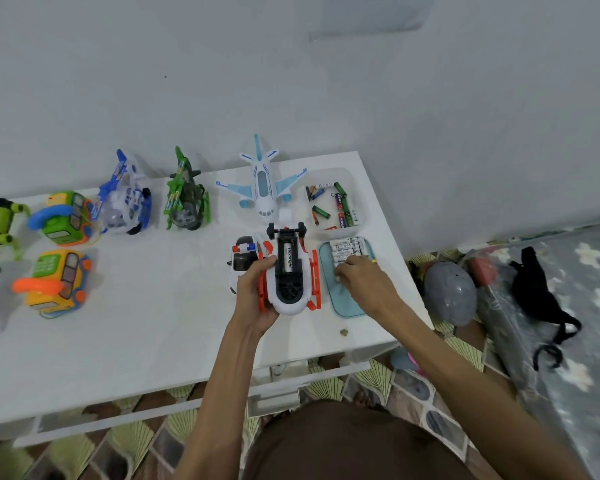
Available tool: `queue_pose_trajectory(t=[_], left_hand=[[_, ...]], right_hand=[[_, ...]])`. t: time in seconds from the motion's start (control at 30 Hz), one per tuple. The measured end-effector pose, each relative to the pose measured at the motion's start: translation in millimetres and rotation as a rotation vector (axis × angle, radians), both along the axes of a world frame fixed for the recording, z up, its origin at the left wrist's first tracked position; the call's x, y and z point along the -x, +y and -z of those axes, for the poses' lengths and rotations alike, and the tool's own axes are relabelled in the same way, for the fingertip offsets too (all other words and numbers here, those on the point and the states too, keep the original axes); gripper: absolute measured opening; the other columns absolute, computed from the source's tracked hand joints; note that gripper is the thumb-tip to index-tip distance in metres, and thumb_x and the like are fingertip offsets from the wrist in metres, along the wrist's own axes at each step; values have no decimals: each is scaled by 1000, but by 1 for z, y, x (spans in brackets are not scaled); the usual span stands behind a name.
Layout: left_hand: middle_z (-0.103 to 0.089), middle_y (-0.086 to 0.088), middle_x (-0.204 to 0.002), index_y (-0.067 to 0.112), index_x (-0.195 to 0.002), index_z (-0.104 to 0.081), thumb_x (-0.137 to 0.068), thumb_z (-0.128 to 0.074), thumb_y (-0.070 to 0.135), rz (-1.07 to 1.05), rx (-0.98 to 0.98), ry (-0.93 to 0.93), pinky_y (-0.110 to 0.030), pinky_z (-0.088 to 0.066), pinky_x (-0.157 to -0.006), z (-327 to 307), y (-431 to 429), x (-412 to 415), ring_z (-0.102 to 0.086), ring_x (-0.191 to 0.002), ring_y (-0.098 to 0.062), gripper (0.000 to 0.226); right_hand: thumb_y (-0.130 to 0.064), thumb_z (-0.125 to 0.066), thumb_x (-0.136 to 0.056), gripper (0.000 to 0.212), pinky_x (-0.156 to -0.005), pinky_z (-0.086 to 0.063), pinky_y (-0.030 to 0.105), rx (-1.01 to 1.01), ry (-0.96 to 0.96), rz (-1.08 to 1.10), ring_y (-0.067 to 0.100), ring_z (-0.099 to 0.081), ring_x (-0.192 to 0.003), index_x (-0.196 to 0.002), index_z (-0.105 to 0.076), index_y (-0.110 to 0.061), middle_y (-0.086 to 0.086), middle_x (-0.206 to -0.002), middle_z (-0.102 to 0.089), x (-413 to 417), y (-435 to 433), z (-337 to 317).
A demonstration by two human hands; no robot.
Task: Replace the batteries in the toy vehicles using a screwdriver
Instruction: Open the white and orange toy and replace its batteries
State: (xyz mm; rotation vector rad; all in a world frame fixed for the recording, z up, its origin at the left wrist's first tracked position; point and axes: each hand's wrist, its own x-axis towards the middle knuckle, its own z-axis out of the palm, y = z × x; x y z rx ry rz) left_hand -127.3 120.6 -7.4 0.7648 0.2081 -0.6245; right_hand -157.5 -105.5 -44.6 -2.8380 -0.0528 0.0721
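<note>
With upturned toy helicopter [288,271] gripped in left hand [253,292] near table [136,323] right edge and right hand [361,278] fingers curled over tray [343,304] batteries [347,249], hold indiscernible, beware slipped cell rolling off, or reversed polarity beside seated battery [288,259]

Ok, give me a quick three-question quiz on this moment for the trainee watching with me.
1. True or false: the right hand rests on the red-and-white toy.
2. How many batteries show in the toy's open compartment? A) none B) one C) three
3. Fill in: the ___ hand grips the toy.

Key
1. False: it reaches into the blue tray.
2. B: one battery lies there.
3. Left: the left hand grips it.
</note>
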Motion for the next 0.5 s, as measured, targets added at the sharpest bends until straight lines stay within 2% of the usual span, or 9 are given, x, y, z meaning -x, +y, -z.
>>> queue_pose_trajectory(t=[0.03, 0.1, 0.17, 0.27, 0.37, 0.4, 0.47, 0.5], left_hand=[[-67, -16, -112, 4, -126, -61, -67, -84, 23, 2, 4, 6, -42, -58, -80, 0, 1, 1, -68, -101, -30, 66], [-68, -16, -111, 4, -126, -60, -76, -76, 22, -11, 7, 15, -42, -59, -78, -1, 1, 2, -68, -99, -31, 56], [-68, -16, -111, 4, -125, -62, -84, -64, 22, -19, -1, 23, -43, -58, -79, 0, 2, 3, -68, -98, -31, 45], [-67, -17, -112, 4, -122, -65, -85, -63, 22, -41, -35, 39, -44, -57, -85, 0, 2, 5, -67, -100, -32, 41], [-65, -18, -115, 4, -125, -63, -85, -65, 22, -49, -71, 53, -44, -56, -86, -1, 4, 5, -66, -102, -32, 45], [-64, -19, -117, 2, -128, -62, -85, -65, 22, -53, -81, 51, -44, -56, -86, -2, 5, 5, -65, -104, -33, 48], [-61, -21, -124, -1, -137, -57, -82, -70, 23, -73, -79, 38, -46, -55, -91, -2, 8, 2, -63, -109, -34, 61], [-61, -20, -124, -1, -136, -58, -80, -72, 22, -84, -69, 25, -45, -54, -92, -3, 10, 0, -63, -110, -34, 62]], right_hand=[[-5, -59, -97, 21, -71, -42, 32, -18, -21, -1, 30, -62, -101, -114, -70, -8, 9, -110, -66, 1, 0, 1], [-1, -62, -94, 21, -72, -43, 30, -61, -58, 22, 30, -63, -97, -112, -69, -7, 9, -111, -66, 5, 0, 3], [-4, -65, -94, 16, -72, -44, 29, -116, -85, 62, 27, -64, -93, -108, -70, -9, 6, -110, -66, 8, 0, 4], [-13, -68, -94, 8, -76, -53, 27, -301, -163, 186, 14, -63, -78, -101, -73, -15, -1, -99, -68, 8, 8, -8], [-16, -68, -95, 8, -71, -43, 3, -461, -260, 280, -1, -60, -71, -101, -72, -18, -10, -91, -67, 4, 17, -34], [-16, -67, -95, 8, -70, -41, 1, -466, -263, 272, -3, -59, -71, -101, -72, -19, -12, -90, -66, 3, 19, -41], [-16, -65, -96, 11, -74, -42, 6, -373, -205, 194, 0, -58, -77, -104, -72, -17, -10, -95, -66, -2, 24, -45], [-17, -64, -96, 13, -78, -45, 15, -297, -157, 148, 7, -60, -85, -107, -72, -15, -5, -99, -67, -6, 27, -40]])
